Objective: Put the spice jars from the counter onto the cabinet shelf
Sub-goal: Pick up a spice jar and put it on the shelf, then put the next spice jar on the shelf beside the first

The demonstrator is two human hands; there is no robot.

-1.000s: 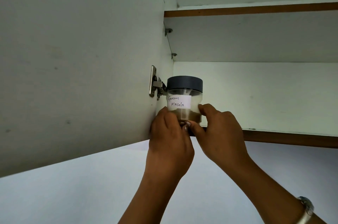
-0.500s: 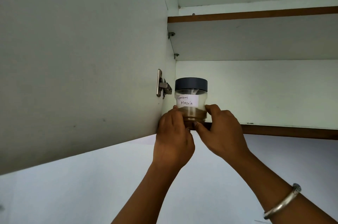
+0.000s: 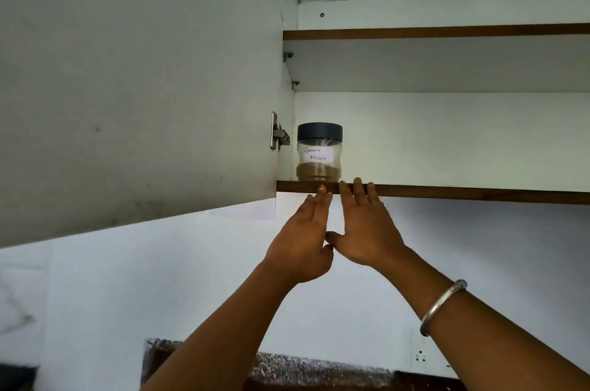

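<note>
White wall cabinet (image 3: 447,135), door (image 3: 143,87) open. Garam masala jar (image 3: 319,154) upright at left end of lower shelf (image 3: 447,194), near front edge: one jar placed; others not in view, so remainder unknown. Half second ago both hands gripped jar; now left hand (image 3: 303,244) and right hand (image 3: 367,231) off jar, fingers (image 3: 359,191) straight, tips at shelf edge, holding nothing.

The white cabinet shelf (image 3: 447,191) carries one labelled spice jar (image 3: 319,153) upright at its left end.

Both hands (image 3: 335,237) raised, fingers (image 3: 357,191) straight.
</note>
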